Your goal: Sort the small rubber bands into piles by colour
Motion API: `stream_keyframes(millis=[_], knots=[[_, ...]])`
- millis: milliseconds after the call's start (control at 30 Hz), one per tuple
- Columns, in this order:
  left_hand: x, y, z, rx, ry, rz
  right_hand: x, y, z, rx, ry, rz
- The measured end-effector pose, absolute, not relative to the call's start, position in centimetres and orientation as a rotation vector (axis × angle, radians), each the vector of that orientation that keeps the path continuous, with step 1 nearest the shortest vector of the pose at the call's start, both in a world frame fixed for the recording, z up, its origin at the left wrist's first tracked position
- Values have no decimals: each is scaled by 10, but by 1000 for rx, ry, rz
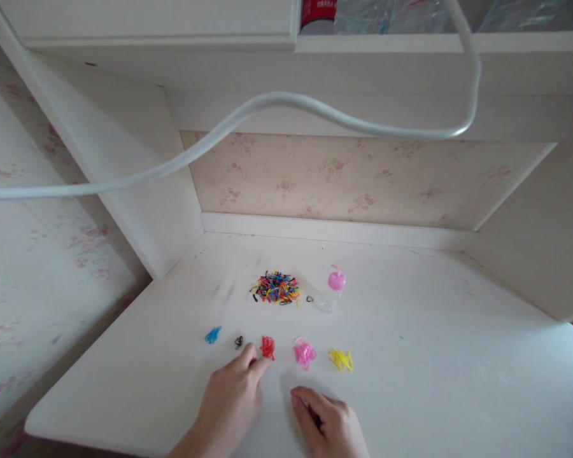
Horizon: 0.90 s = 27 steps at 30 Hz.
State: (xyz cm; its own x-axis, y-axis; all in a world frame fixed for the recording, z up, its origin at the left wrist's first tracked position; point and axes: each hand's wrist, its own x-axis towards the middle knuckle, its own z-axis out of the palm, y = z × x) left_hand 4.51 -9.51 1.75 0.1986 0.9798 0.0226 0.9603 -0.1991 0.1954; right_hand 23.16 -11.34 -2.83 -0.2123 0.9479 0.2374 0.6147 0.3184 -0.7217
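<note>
Desk (pixel 434 381); red bands (pixel 268 347); illegible red label (pixel 319 13)

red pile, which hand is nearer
Left. The left hand is close beside the red pile; the right hand is farther off, toward the camera and rightward.

- Left hand (pixel 233 387), back upward, reaches farther forward, its index finger bent and thumb extended.
- Left wrist (pixel 201 434) slants in from the lower edge.
- Right hand (pixel 332 420) sits nearer, fingers curled inward, thumb and index tips together.
</note>
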Motion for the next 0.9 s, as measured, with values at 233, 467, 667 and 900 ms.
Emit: stream_keyframes(millis=[233, 467, 667, 900], knots=[[56, -111, 3, 2300, 1857, 163, 230, -114, -25, -1399, -1925, 683], [56, -102, 6, 2255, 1929, 194, 231, -116, -29, -1408, -1932, 683], [45, -115, -10, 2230, 1911, 367, 228, -110, 1, -1430, -1890, 874], [29, -124, -23, 1996, 1673, 958, 206, -42, 63, -1717, -2187, 426]])
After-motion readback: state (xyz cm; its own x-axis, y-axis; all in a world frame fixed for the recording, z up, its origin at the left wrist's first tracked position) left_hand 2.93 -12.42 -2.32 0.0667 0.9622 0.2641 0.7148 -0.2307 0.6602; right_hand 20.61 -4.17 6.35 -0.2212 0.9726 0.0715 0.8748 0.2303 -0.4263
